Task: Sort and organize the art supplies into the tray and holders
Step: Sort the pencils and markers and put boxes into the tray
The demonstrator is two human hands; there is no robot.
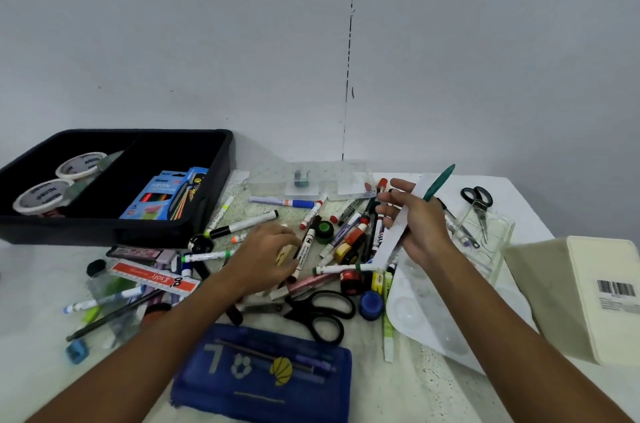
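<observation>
A heap of markers and pens (343,235) covers the middle of the table. My left hand (263,254) reaches into the heap and its fingers curl round a small pale item (284,254) beside a black-and-white marker (304,249). My right hand (420,222) is raised over the pile and grips a white ruler (394,239) together with a green pen (440,182). A black two-part tray (221,177) stands at the back left. It holds two tape rolls (60,180) and blue pencil boxes (162,196). At the right edge stands a cream holder (588,298).
Black scissors (318,313) and a blue pencil case (263,374) lie near me. A white palette (426,308) lies to the right. A clear tray (498,235) there holds small scissors (479,204). A clear box (311,180) sits at the back. A red ruler (152,279) lies to the left.
</observation>
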